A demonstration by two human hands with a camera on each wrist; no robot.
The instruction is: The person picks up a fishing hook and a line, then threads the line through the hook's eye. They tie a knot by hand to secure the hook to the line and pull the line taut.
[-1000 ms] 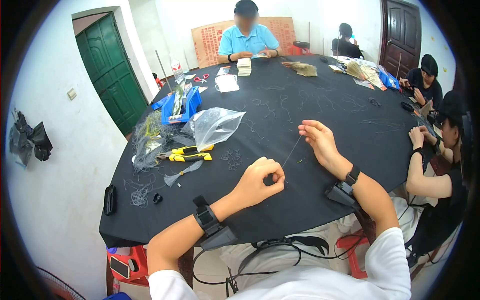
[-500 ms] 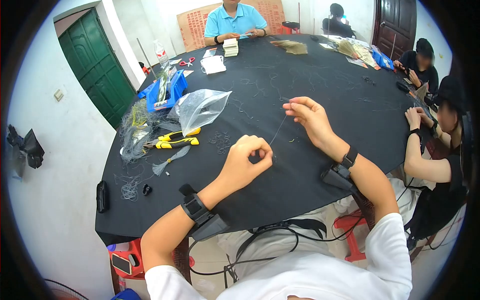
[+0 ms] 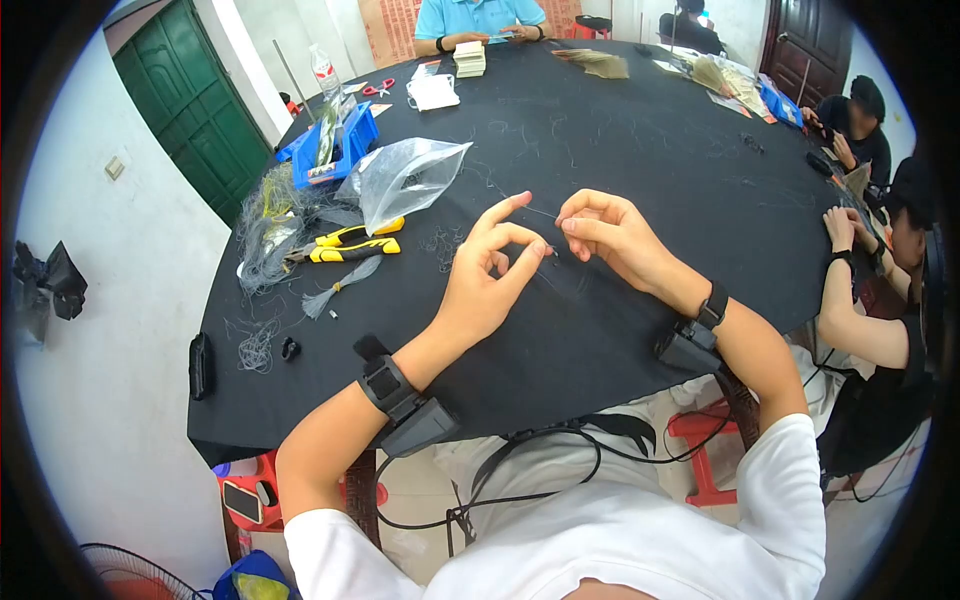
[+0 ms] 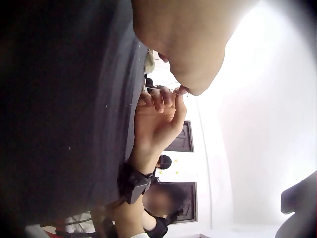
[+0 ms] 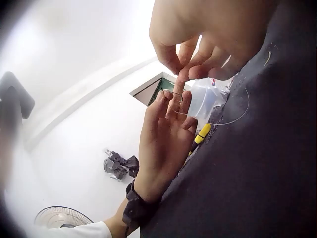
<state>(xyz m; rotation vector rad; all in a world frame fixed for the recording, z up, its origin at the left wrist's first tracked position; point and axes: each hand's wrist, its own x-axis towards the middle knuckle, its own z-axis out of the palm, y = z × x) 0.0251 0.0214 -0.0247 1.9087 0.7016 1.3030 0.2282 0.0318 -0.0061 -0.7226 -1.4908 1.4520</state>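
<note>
Over the black cloth, the left hand (image 3: 487, 275) pinches a small hook-like piece (image 5: 179, 95) between thumb and a fingertip, with another finger extended. Thin clear line (image 5: 242, 115) loops from that pinch down beside the fingers in the right wrist view. Close on its right, the right hand (image 3: 620, 240) holds the line (image 3: 541, 212) between thumb and fingertips, and a short stretch of it spans the two hands. In the right wrist view the right hand's fingertips are at the left hand's extended finger; whether they touch it I cannot tell.
On the black-covered table (image 3: 560, 350) at left lie yellow-black pliers (image 3: 355, 250), a clear plastic bag (image 3: 405, 180), a blue bin (image 3: 345, 150), tangled line (image 3: 265, 230) and a tied bundle (image 3: 340, 288). Card stacks (image 3: 469, 60) stand farther back. People sit opposite and at right.
The hands have come closer together, and the line between them spans a shorter stretch. A finger of the left hand has straightened out towards the right hand. The head view has shifted.
</note>
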